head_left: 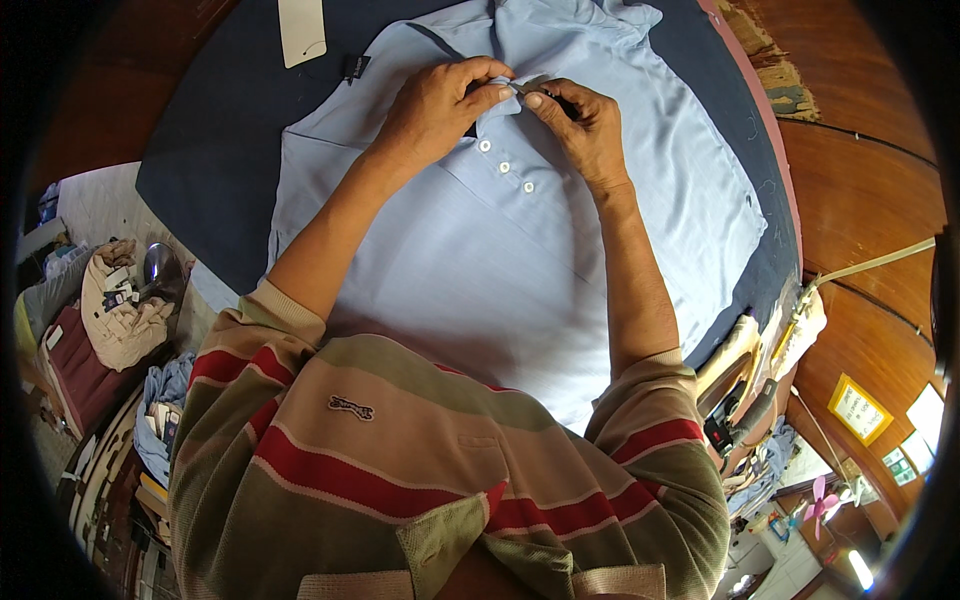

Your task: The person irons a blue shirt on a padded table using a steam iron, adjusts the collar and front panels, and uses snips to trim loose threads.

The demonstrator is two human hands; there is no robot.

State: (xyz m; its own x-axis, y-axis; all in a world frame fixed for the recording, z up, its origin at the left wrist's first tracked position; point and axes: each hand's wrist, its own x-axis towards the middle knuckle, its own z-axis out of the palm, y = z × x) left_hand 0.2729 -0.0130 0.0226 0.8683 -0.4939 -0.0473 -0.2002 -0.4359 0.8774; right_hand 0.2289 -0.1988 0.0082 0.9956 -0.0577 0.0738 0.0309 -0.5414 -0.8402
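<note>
A light-blue cloth shirt (440,235) on a navy cloth-covered table (225,130) lies beneath left fingers (488,96) pinched on its neck edge (508,104) and right fingers (546,109) closed around a small dark metal tool (526,87) — three round white buttons (504,168) apparently attached just below the fingers, remaining work unclear.
</note>
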